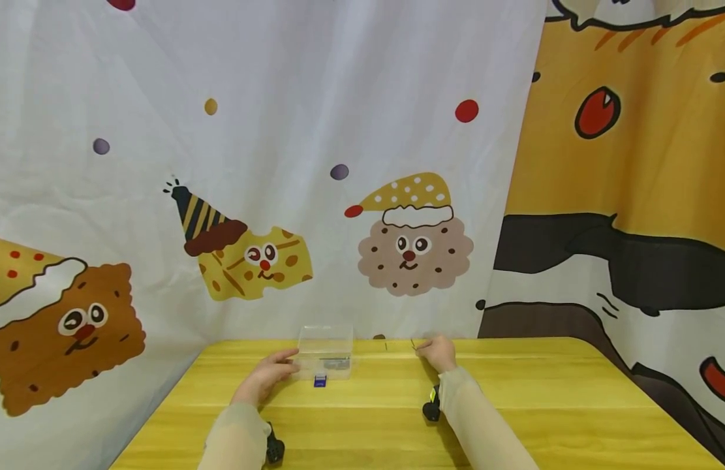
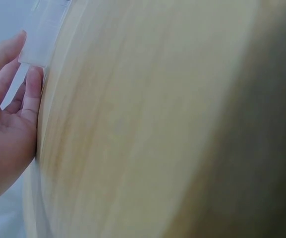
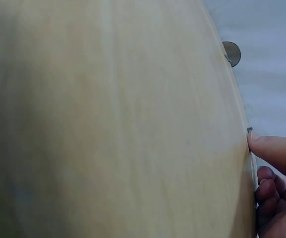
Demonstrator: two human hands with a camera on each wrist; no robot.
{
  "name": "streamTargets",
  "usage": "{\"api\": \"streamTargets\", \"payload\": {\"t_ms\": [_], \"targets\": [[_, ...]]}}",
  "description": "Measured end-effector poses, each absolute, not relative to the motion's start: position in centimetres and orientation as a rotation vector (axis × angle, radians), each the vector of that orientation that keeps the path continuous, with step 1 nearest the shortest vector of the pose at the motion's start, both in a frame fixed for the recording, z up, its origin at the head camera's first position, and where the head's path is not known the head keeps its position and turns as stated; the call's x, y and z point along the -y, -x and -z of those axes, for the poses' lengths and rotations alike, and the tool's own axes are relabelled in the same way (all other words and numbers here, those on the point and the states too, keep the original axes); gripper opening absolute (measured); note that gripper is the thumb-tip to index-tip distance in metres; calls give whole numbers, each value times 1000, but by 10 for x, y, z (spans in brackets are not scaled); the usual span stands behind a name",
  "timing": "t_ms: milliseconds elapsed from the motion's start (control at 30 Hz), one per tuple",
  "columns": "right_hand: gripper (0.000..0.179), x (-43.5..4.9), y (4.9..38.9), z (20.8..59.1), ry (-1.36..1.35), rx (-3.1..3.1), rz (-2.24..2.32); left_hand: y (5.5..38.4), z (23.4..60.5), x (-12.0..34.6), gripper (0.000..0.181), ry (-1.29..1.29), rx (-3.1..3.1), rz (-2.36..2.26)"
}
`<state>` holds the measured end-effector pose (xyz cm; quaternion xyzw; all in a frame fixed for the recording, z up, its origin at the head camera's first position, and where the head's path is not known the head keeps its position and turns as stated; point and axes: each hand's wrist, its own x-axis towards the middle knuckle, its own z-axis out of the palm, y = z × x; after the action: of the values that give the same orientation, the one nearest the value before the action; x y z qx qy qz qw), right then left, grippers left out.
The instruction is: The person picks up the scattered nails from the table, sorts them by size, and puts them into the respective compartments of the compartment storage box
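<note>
A clear plastic box stands near the back of the table, its lid raised. Some thin dark pieces lie inside, too small to make out. A blue tab shows at its front. My left hand is at the box's left side, fingers fairly straight and touching it; the left wrist view shows the hand at the box's end. Towards the table's back edge, my right hand pinches a small thin dark piece, whose tip shows beyond the thumb.
Another short thin dark piece lies on the wooden table between the box and my right hand. A white curtain with printed cartoon figures hangs right behind the table's back edge.
</note>
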<state>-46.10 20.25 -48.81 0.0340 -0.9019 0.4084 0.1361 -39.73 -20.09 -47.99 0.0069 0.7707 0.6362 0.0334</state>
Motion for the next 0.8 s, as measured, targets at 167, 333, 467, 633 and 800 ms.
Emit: {"api": "streamTargets", "payload": {"t_ms": [167,333,467,633,800], "targets": [[5,-204,458,489,-155,2577,-1190,398,481,201,57,-24,-2375,-1942],[7,-202,462,489,-102,2593,-1210,399,482,202,57,-5,-2370,-1950],[6,-201,461,489,-75,2611,-1169,400,482,202,56,9,-2354,-1963],[6,-198,459,487,-69,2605,-1160,401,481,202,56,21,-2343,-1977],[5,-197,462,486,-89,2620,-1179,401,481,202,56,31,-2343,-1984]]}}
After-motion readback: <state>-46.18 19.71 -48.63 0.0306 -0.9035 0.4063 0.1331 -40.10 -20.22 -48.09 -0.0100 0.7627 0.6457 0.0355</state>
